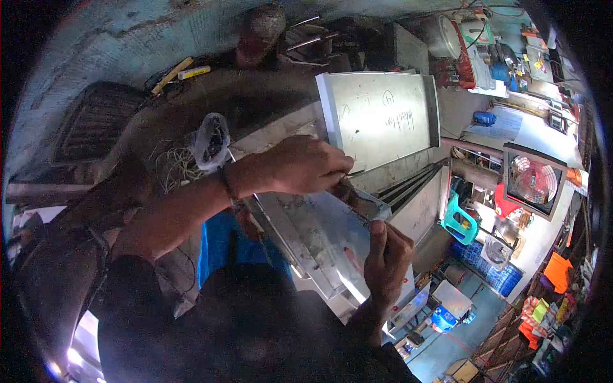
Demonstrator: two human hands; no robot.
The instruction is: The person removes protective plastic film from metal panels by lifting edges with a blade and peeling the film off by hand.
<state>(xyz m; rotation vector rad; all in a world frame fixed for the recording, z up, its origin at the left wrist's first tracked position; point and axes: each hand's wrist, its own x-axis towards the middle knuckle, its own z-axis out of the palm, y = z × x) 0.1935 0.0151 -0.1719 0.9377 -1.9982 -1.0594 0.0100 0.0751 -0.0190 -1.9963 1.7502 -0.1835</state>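
My left hand [300, 165], with a dark band at the wrist, reaches over a glossy grey-white panel [325, 220]. Its fingers are pinched together near the panel's upper end. A thin dark tip shows by the fingertips, too small to name. Lower and to the right, my right hand [387, 258] is closed on the panel's right edge, thumb on top. Between the hands a pale, shiny corner [377, 209] of the panel catches light. A framed white panel [383, 121] with handwriting lies just beyond my left hand.
A clear plastic bag [211, 140] and tangled wires [175, 167] are left of my forearm. Dark metal strips [412, 182] lie beyond the hands. To the right are a teal plastic stool [458, 218], a boxed fan [534, 180] and a blue-labelled bucket [443, 318].
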